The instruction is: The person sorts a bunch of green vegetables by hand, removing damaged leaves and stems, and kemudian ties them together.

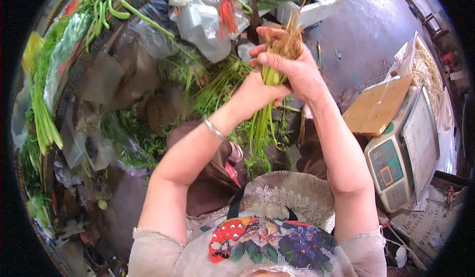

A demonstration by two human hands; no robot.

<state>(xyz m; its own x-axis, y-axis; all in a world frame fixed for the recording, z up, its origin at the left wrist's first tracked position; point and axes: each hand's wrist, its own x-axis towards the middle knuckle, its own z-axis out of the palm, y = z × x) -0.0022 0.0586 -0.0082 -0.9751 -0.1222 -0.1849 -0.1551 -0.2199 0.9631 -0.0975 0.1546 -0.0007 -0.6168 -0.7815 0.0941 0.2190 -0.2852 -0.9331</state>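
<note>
A bunch of leafy celery-like greens is held upside down before me, its tan, stringy roots at the top. My left hand is wrapped around the stalks just below the roots. My right hand cups the root end, thumb across the front and fingers spread behind it. From under the left hand, stems and leaves hang down above my lap. More loose green stalks lie on the floor beyond my left forearm.
A digital scale stands at right, beside a brown board and a white box of pale sprouts. White plastic bags hang ahead near red ties. Long beans and green stalks edge the stall at left.
</note>
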